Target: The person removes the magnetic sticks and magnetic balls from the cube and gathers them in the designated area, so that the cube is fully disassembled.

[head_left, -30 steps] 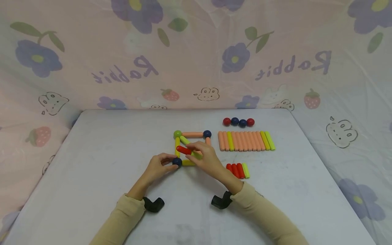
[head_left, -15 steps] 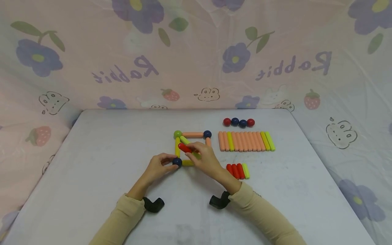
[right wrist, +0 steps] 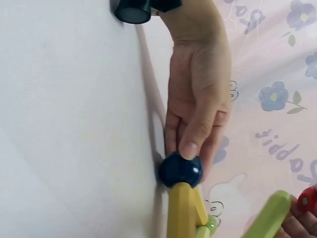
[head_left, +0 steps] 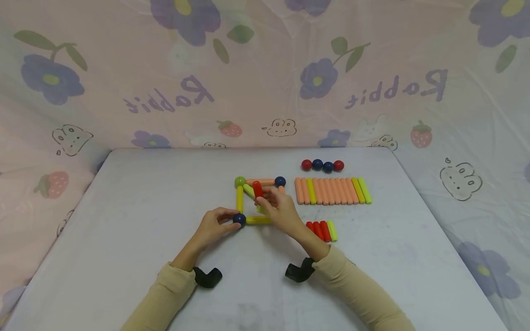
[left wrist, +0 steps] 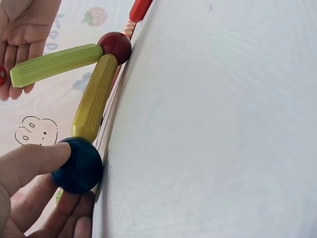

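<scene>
My left hand (head_left: 215, 226) pinches a dark blue ball (left wrist: 78, 166) at the near left corner of a square of sticks and balls. My right hand (head_left: 281, 211) holds a short red stick (head_left: 257, 189) over the square. Two yellow sticks (head_left: 239, 199) meet at the blue ball. A dark red ball (left wrist: 116, 48), hidden behind my right hand in the head view, ends one of them; from it a light green stick (left wrist: 55, 64) rises toward the red stick. A green ball (head_left: 240, 182) and another blue ball (head_left: 280, 181) form the far corners, joined by a peach stick.
Right of the square lies a row of peach, yellow and green sticks (head_left: 331, 191). Behind it are red and blue balls (head_left: 317, 164). Several short red sticks and a green one (head_left: 332, 231) lie nearer. Black wrist-mounted cameras (head_left: 209, 277) sit under both sleeves. A printed curtain backs the table.
The red stick has swung from pointing left to pointing away from me, and my right hand has shifted slightly farther from me. My left hand stays on the blue ball.
</scene>
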`<state>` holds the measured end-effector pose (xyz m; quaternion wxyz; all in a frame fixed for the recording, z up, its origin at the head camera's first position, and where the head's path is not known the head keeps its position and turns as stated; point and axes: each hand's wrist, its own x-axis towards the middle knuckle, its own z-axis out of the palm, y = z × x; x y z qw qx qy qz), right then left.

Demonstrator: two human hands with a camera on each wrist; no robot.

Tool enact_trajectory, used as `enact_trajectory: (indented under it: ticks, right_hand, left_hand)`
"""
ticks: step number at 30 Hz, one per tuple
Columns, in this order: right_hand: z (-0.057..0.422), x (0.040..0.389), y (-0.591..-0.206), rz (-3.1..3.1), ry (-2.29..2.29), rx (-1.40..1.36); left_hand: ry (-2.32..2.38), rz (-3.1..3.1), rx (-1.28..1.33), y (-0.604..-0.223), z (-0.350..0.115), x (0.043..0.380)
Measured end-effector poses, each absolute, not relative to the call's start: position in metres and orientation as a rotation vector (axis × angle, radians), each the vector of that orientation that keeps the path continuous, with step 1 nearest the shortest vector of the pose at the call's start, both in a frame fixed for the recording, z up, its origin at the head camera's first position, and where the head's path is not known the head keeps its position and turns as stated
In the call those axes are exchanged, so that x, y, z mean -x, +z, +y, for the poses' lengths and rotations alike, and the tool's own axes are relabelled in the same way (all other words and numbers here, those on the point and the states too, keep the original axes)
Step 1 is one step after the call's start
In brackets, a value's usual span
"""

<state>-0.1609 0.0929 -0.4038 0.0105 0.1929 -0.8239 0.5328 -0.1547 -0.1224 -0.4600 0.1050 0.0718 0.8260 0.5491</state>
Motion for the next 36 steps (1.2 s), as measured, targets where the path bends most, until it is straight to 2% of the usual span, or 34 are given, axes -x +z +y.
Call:
enact_trajectory:
  ticks: [6,12,21,36]
  right_hand:
    - [0.11,0.157,-0.395,-2.539,1.725,-0.483]
    - [0.146,0.149,-0.399,-2.576,1.691,-0.4]
    - [0.204,0.14,-0.406,-2.734,1.552,-0.17]
    - [0.259,0.125,-0.424,-3.044,1.225,0.142]
  left_hand:
    - [1.622,2.423,-0.218,-0.458,-0.122,0.153]
    - [1.626,2.43,-0.218,-0.457,-0.122,0.153]
    - [1.622,2.431,-0.239,-0.459,-0.123,0.153]
    - [1.634,2.432,-0.254,-0.46,-0.124,0.154]
